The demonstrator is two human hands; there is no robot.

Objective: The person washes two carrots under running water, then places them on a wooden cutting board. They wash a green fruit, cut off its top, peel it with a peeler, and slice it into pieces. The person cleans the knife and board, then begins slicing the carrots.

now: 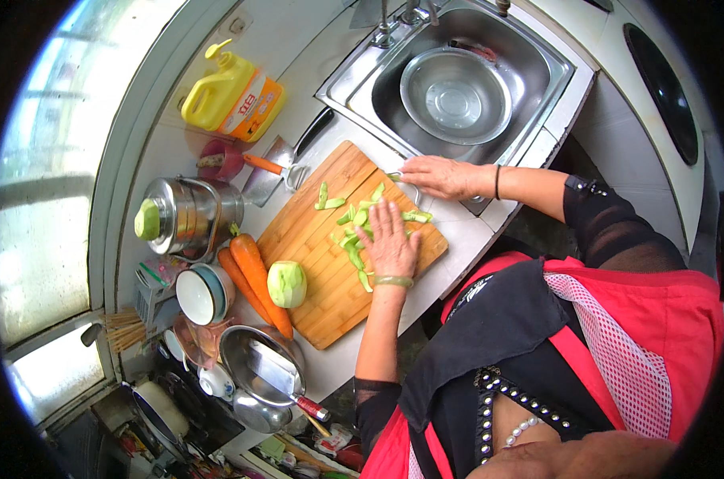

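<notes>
My left hand (392,245), a bangle at its wrist, lies flat with fingers spread on green peelings (353,248) on the bamboo cutting board (320,317). My right hand (443,178) rests palm down at the board's edge beside the sink, a peeling near its fingertips; its underside is hidden. Left of my left hand, a peeled, round, pale green vegetable (287,284) sits on the board. Carrots (255,278) lie along the board's left edge. An orange-handled peeler (272,166) and a black-handled cleaver (275,164) lie beyond the board, the peeler partly over the blade.
A metal basin (456,96) stands in the steel sink (532,72). Along the wall are a yellow detergent jug (236,99), a pink cup (224,160) and a steel pail (188,215) with a green vegetable piece on top. Bowls (200,296) and a pan holding a red-handled knife (272,368) stand left.
</notes>
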